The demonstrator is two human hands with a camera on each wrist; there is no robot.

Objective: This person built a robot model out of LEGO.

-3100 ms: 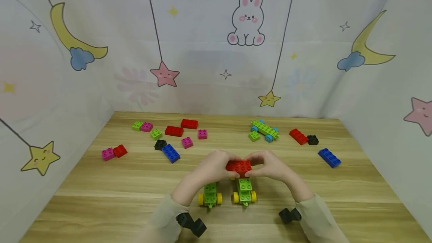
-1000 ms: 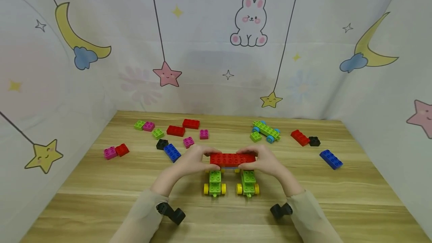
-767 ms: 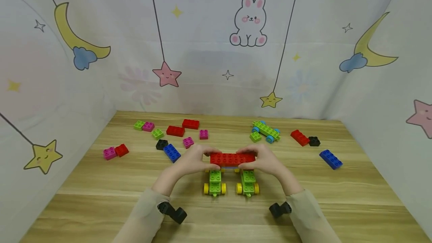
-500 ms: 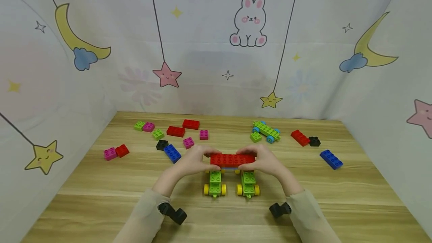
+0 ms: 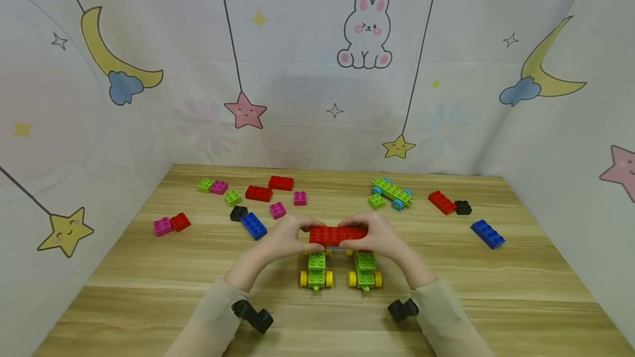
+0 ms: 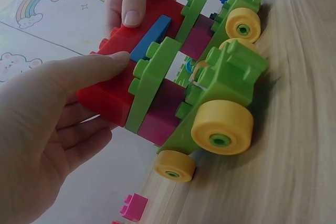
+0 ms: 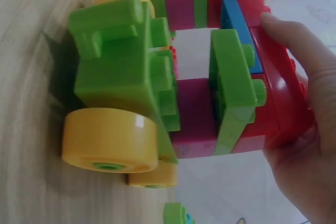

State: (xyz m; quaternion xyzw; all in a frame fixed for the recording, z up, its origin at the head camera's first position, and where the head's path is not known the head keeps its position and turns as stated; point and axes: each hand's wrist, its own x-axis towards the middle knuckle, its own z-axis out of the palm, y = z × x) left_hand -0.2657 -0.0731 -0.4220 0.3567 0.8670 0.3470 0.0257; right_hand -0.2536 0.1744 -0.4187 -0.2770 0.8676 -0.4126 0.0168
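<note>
A row of red building bricks point(image 5: 326, 236) lies across two green wheeled bases, the left base point(image 5: 316, 277) and the right base point(image 5: 366, 278), both on yellow wheels. My left hand point(image 5: 285, 237) grips the row's left end, thumb on the near side. Toward the other end, my right hand point(image 5: 375, 234) pinches the red row between thumb and fingers. Magenta bricks point(image 6: 163, 111) and green studded pieces point(image 6: 152, 85) stack between wheels and red row in the left wrist view. A blue piece point(image 7: 239, 30) spans the gap under the red bricks. My hands partly hide both ends.
Loose bricks lie behind on the wooden table point(image 5: 198, 291): blue point(image 5: 253, 226) and red point(image 5: 259, 193) ones at left, another blue brick point(image 5: 488, 233) at right. A green base with blue wheels point(image 5: 392, 192) stands at the back. A printed curtain point(image 5: 307, 92) encloses the table.
About three seconds ago both hands were together over the right base; the left hand then moved left to the row's end. Since half a second ago, the right hand has slid slightly left along the row.
</note>
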